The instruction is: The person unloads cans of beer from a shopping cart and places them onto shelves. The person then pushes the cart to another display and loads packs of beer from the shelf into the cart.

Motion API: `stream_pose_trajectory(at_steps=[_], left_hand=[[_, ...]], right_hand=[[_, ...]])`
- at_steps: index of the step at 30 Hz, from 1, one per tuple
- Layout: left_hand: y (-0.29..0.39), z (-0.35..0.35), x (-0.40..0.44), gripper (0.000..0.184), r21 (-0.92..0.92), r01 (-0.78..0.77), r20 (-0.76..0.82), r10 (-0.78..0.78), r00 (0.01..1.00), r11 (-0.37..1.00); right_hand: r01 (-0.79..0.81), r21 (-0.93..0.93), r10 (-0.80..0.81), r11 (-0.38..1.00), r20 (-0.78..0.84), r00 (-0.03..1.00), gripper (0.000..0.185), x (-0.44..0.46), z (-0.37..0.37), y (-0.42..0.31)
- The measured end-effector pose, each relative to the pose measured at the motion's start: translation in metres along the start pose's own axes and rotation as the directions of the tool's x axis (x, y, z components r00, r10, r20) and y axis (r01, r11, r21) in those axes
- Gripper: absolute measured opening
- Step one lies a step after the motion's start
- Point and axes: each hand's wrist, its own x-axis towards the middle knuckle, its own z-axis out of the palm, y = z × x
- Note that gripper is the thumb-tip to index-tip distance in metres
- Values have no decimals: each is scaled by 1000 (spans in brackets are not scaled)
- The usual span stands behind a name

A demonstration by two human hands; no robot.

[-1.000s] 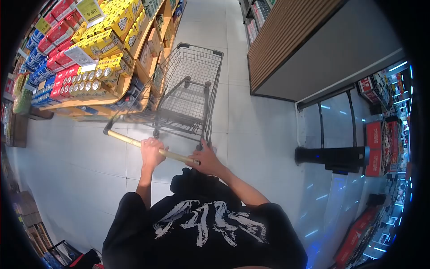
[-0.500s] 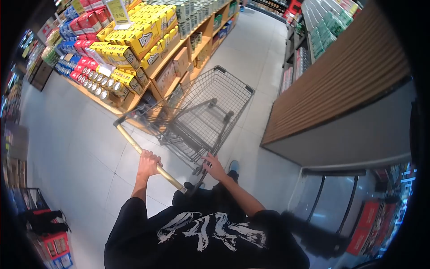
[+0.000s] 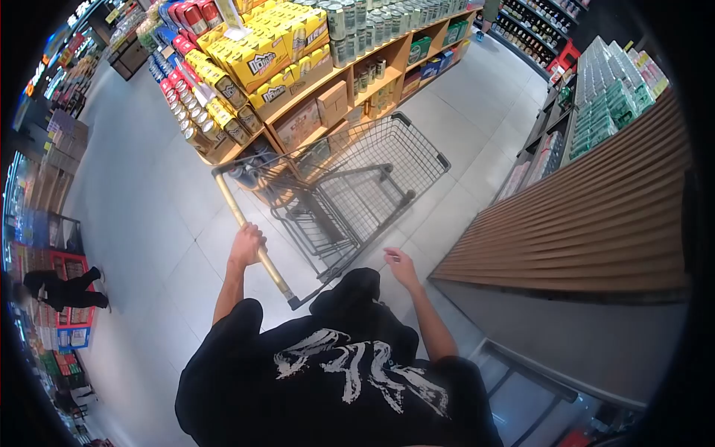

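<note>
A grey wire shopping cart (image 3: 444, 161) stands in front of me, with no goods visible in its basket. My left hand (image 3: 247, 243) is closed around the middle of the cart's yellow handle (image 3: 233, 204). Off to the right of the cart, my right hand (image 3: 401, 264) hangs in the air with its fingers loosely apart and holds nothing. The cart's near side frame is the closest thing to it.
Left of the cart, a wooden shelf (image 3: 279, 127) carries yellow beer cartons (image 3: 257, 63) and several cans. A slatted wooden counter (image 3: 566, 216) borders the right side. Tiled floor (image 3: 473, 112) runs ahead between displays. Another person (image 3: 63, 289) in dark clothes is at far left.
My right hand has moved away from the cart's side, out to the right. The view has turned, and the cart sits farther right in it. My left hand keeps its hold.
</note>
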Motion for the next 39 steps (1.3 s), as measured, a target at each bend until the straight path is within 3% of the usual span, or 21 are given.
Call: stream_pose_trajectory(at_steps=[4, 11, 15, 21, 24, 29, 30, 33, 34, 37, 39], left_hand=[[19, -4, 20, 10, -44, 40, -77, -44, 996, 998], [38, 11, 48, 15, -64, 104, -91, -110, 990, 992], [59, 14, 66, 15, -115, 125, -161, -143, 977, 985], [79, 0, 99, 11, -120, 287, -119, -301, 946, 950], [84, 0, 116, 5, -105, 364, -101, -374, 922, 925], [97, -12, 143, 8, -63, 525, -1, -526, 851, 849], [100, -11, 146, 14, -19, 620, 144, -611, 778, 785], [119, -13, 165, 22, -107, 757, 12, -760, 649, 645], [127, -34, 178, 42, -79, 799, 87, -794, 602, 597], [148, -20, 182, 58, -479, 868, 170, -956, 238, 131], [153, -17, 205, 61, -654, 672, 453, -891, -20, -348]], right_hand=[[-76, 160, 102, 984, -157, 982, 32, 49, -55, 54], [-46, 67, 62, 997, -274, 960, 33, 157, -140, 98], [-206, 59, 215, 977, -253, 943, 38, 204, -189, 122], [-266, -267, 229, 926, -160, 960, 47, 279, -258, 119], [-201, -512, 125, 835, -179, 976, 51, 326, -282, 113], [-99, -626, 84, 774, -52, 995, 56, 399, -328, 70], [-74, -635, 77, 769, -23, 997, 56, 415, -337, 59], [-38, -626, 63, 779, 17, 998, 57, 467, -369, 59], [-30, -642, 67, 766, 33, 997, 59, 485, -379, 59], [-12, -669, 117, 744, 112, 987, 65, 530, -402, 60], [-8, -672, 193, 741, 202, 960, 69, 555, -411, 67]])
